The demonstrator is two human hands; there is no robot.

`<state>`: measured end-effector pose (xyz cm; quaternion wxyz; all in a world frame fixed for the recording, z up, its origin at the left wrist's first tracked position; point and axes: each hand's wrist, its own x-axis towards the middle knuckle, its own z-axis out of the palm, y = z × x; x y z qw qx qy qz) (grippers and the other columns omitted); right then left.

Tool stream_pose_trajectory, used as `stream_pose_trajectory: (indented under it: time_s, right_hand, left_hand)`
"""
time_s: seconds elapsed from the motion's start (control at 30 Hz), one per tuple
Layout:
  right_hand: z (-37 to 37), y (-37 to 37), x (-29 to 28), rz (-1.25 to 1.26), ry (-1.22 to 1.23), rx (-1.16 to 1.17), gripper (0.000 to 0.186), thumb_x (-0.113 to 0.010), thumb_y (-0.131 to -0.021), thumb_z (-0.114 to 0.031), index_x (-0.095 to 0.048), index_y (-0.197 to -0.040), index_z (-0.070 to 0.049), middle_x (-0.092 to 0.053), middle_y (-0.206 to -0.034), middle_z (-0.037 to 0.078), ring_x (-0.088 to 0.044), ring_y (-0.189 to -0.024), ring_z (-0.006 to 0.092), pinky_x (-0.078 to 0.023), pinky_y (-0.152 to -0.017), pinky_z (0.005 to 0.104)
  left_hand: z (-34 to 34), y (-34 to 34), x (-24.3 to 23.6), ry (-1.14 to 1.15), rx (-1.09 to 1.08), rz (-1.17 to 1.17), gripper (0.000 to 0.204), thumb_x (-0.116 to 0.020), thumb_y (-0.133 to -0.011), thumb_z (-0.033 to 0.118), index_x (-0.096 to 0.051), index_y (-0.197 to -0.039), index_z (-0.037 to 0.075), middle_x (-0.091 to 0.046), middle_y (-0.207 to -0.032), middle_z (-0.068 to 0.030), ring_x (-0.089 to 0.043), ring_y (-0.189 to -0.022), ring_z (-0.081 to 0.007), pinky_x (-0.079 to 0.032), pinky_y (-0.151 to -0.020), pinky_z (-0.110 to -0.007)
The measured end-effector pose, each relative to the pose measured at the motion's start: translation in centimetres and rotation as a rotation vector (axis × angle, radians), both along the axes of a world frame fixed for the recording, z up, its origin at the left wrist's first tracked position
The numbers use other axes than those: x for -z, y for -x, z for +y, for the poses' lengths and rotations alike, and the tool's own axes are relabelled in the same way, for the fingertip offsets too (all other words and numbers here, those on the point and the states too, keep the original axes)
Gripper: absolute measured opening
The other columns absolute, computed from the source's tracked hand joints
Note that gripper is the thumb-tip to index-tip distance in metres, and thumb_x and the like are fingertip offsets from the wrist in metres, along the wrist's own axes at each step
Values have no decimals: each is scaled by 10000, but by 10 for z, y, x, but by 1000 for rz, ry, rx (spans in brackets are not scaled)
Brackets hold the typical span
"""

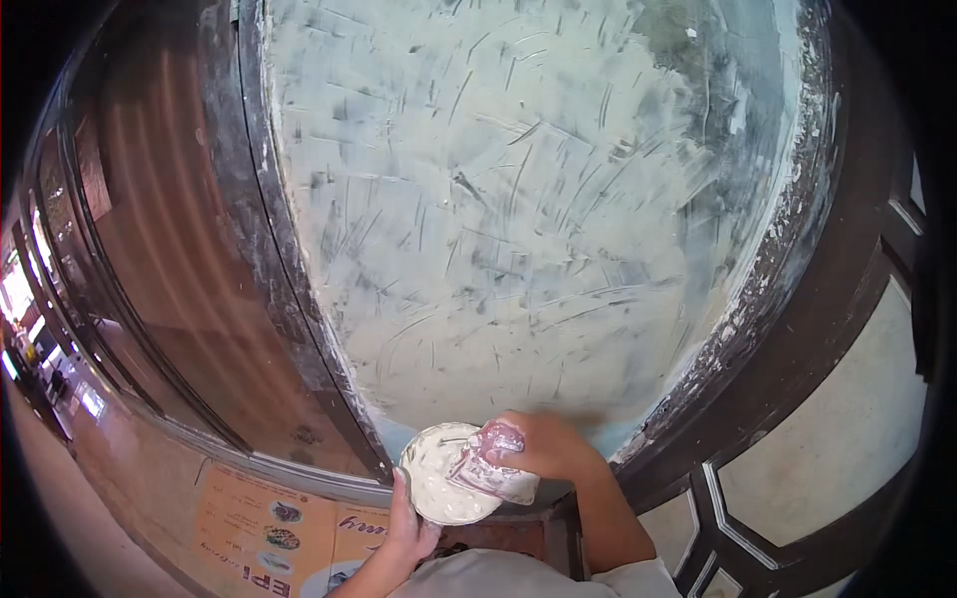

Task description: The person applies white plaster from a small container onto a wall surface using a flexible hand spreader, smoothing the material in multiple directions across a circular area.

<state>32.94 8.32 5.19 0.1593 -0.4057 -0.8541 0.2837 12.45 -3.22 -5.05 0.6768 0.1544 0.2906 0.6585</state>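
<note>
Low in the picture, a round tub [431, 495] full of thick white filler sits in front of my body. My left hand [407, 525] grips the tub's left side, with fingers along the rim and underneath. My right hand [543, 446] is closed on a putty knife [510, 480], whose wide flat blade is smeared with white filler. The blade lies over the right part of the tub, at the filler. Its handle is mostly hidden by my fingers and looks pinkish with white smears.
Ahead stands a wall panel [478, 249] coated in patchy white filler with dark streaks. Worn dark frames edge it left [264, 199] and right [763, 269]. Dark-framed pale panels [817, 429] stand at right. A printed orange-brown sheet [264, 528] lies on the floor at lower left.
</note>
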Motion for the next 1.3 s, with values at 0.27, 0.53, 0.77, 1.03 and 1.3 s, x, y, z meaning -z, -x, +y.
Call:
stream_pose_trajectory:
  time_s: [0.27, 0.53, 0.77, 1.03, 1.3]
  right_hand:
    - [-3, 18, -9, 91, 30, 91, 483, -722, -827, -449, -636, -1124, -77, -687, -933, 173, -657, -866, 347, -504, -777, 425]
    - [-2, 37, 55, 393, 153, 57, 432, -727, -890, -322, -573, -1160, -21, -650, -971, 135, -619, -886, 215, -492, -799, 355]
    - [0, 68, 52, 435, 159, 100, 352, -694, -907, -250, -570, -1153, -29, -651, -927, 124, -621, -840, 215, -485, -738, 359]
    - [20, 136, 33, 285, -567, 161, 217, -609, -918, -181, -649, -1070, -33, -672, -940, 203, -629, -860, 409, -517, -754, 434]
    - [13, 136, 26, 359, -594, 282, 192, -631, -874, -129, -667, -1048, -57, -671, -875, 151, -630, -813, 361, -505, -715, 444]
  left_hand:
    - [-3, 28, 0, -49, -35, -39, 705, -339, -1006, 592, -340, -1496, 85, -464, -1474, -132, -496, -1318, -303, -418, -1103, -448]
    - [-7, 72, 4, -58, -111, -174, 692, -316, -1004, 607, -371, -1484, 111, -468, -1475, -120, -506, -1306, -325, -447, -1073, -485]
    - [-21, 115, 16, -85, -219, -174, 678, -340, -1007, 589, -361, -1490, 113, -455, -1484, -116, -490, -1321, -314, -445, -1080, -476]
    - [-31, 143, 16, -101, -276, -144, 690, -381, -992, 591, -361, -1495, 118, -451, -1485, -123, -480, -1326, -327, -433, -1085, -494]
    - [-38, 163, 23, -43, -239, -143, 687, -386, -986, 598, -389, -1477, 117, -466, -1470, -127, -516, -1290, -331, -475, -1045, -491]
